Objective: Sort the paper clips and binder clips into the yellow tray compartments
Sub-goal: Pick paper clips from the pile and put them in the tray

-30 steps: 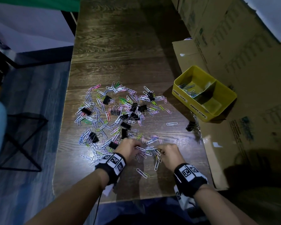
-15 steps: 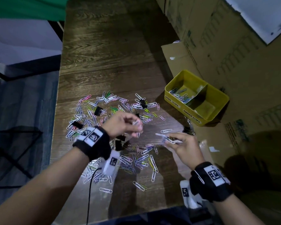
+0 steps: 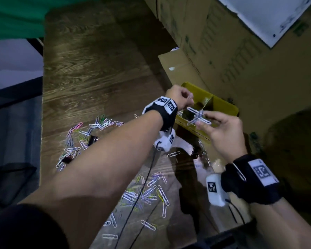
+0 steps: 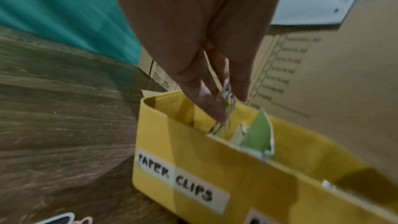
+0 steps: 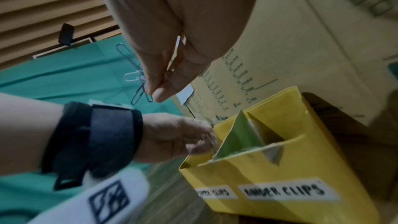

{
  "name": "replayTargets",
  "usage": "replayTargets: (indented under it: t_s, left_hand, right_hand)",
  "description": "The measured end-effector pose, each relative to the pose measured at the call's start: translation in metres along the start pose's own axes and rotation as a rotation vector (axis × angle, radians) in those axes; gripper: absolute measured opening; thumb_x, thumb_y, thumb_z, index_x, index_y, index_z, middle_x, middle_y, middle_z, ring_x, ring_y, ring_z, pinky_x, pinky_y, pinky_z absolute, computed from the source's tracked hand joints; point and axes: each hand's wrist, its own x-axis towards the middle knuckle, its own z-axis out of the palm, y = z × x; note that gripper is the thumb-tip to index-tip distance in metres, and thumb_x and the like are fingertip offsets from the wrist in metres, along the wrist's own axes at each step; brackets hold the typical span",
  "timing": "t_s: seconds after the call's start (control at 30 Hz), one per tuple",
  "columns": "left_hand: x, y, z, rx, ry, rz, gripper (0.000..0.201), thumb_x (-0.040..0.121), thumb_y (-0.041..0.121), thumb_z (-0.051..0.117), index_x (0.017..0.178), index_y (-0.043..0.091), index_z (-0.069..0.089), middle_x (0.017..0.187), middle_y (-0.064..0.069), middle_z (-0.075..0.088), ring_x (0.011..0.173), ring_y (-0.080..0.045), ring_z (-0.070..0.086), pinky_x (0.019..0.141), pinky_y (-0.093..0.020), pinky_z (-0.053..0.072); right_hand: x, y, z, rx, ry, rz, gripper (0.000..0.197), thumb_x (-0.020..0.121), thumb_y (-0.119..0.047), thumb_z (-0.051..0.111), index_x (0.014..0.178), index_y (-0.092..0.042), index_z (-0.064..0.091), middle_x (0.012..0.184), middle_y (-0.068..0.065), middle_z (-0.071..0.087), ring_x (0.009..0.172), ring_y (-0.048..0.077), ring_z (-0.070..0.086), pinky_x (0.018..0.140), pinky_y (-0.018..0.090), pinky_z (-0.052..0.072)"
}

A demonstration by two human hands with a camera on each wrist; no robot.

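Observation:
The yellow tray (image 3: 224, 107) stands at the table's right, its front labelled "PAPER CLIPS" (image 4: 174, 181) and "BINDER CLIPS" (image 5: 284, 192), with a green divider (image 5: 239, 135) inside. My left hand (image 3: 187, 99) hovers over the paper clip compartment and pinches a small bunch of paper clips (image 4: 225, 108). My right hand (image 3: 205, 121) is just in front of the tray and pinches several crossed paper clips (image 3: 197, 116). A scatter of coloured paper clips (image 3: 147, 193) and black binder clips (image 3: 92, 140) lies on the wooden table (image 3: 97, 69).
Cardboard boxes (image 3: 241, 51) rise behind and right of the tray. A black binder clip (image 3: 195, 153) and a lone paper clip (image 3: 173, 154) lie near the tray's front. The table's left edge drops to the floor. A green cloth (image 3: 16, 17) hangs at the far left.
Both hands have lifted off the pile with paper clips and moved forward and right to the tray. The left hand now reaches over the paper clip compartment.

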Motion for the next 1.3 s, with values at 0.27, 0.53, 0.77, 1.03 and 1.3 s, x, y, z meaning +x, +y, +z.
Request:
replayTargets:
  t_s: [0.27, 0.53, 0.77, 1.03, 1.3]
  left_hand:
    - [-0.005, -0.02, 0.004, 0.177, 0.022, 0.073, 0.015, 0.086, 0.02, 0.063, 0.098, 0.021, 0.072, 0.09, -0.002, 0.07, 0.083, -0.015, 0.062, 0.076, -0.017, 0.043]
    - [-0.071, -0.062, -0.018, -0.015, 0.153, 0.101, 0.014, 0.087, 0.015, 0.061, 0.087, 0.025, 0.071, 0.07, 0.009, 0.064, 0.06, -0.011, 0.06, 0.068, -0.028, 0.053]
    - [-0.196, -0.112, 0.002, 0.645, -0.578, 0.33, 0.009, 0.078, 0.019, 0.052, 0.076, 0.019, 0.061, 0.075, 0.003, 0.064, 0.068, -0.017, 0.059, 0.061, -0.028, 0.05]
    - [-0.274, -0.134, 0.029, 0.586, -0.904, 0.041, 0.022, 0.084, 0.005, 0.05, 0.094, 0.006, 0.069, 0.094, -0.015, 0.068, 0.082, -0.017, 0.057, 0.064, -0.01, 0.032]
    - [-0.232, -0.177, 0.038, 0.304, -0.359, -0.034, 0.017, 0.081, 0.01, 0.053, 0.076, 0.019, 0.067, 0.067, -0.001, 0.067, 0.051, 0.0, 0.05, 0.058, -0.014, 0.042]
  right_hand:
    - [0.079, 0.019, -0.002, -0.24, 0.022, 0.113, 0.023, 0.081, -0.008, 0.072, 0.102, -0.013, 0.067, 0.088, 0.0, 0.068, 0.068, -0.008, 0.059, 0.066, 0.008, 0.045]
    - [0.122, 0.026, 0.036, -0.992, -0.286, 0.152, 0.023, 0.086, -0.004, 0.063, 0.109, -0.006, 0.065, 0.107, 0.015, 0.065, 0.087, 0.026, 0.061, 0.082, 0.035, 0.054]
    - [0.108, 0.033, 0.047, -1.082, -0.325, 0.099, 0.038, 0.085, -0.001, 0.061, 0.122, -0.011, 0.06, 0.116, 0.018, 0.061, 0.091, 0.033, 0.063, 0.081, 0.041, 0.056]
    - [0.033, 0.023, 0.051, -0.815, -0.496, -0.214, 0.022, 0.088, -0.014, 0.059, 0.108, -0.013, 0.068, 0.104, 0.007, 0.066, 0.091, 0.019, 0.061, 0.087, 0.036, 0.052]
    - [-0.063, 0.112, 0.07, -1.082, -0.847, -0.043, 0.076, 0.089, -0.051, 0.051, 0.147, -0.013, 0.021, 0.151, 0.008, 0.02, 0.139, 0.028, 0.016, 0.115, 0.041, 0.02]
